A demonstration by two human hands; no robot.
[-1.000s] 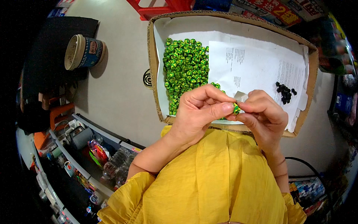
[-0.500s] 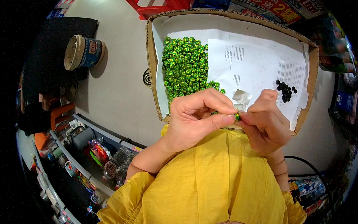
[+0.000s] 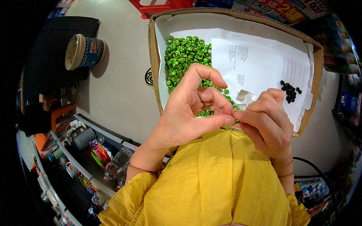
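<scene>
Both of my hands nearly meet at the fingertips: on my left hand (image 3: 177, 116) the index finger arches clear above thumb and bent fingers; my right hand (image 3: 266, 128) brings thumb and forefinger together there. One green ball (image 3: 237, 121) shows at those tips, but I cannot tell whether it is pinched. Ahead, one cardboard box (image 3: 152, 49) holds dozens of green foil balls (image 3: 186, 56), too heaped to count, partly blocked by my left hand. Just beyond my right fingertips lies at least one silver square (image 3: 246, 97); past that hand, over a dozen black bits (image 3: 290, 93) overlap. One bucket (image 3: 90, 52) is well to my left.
</scene>
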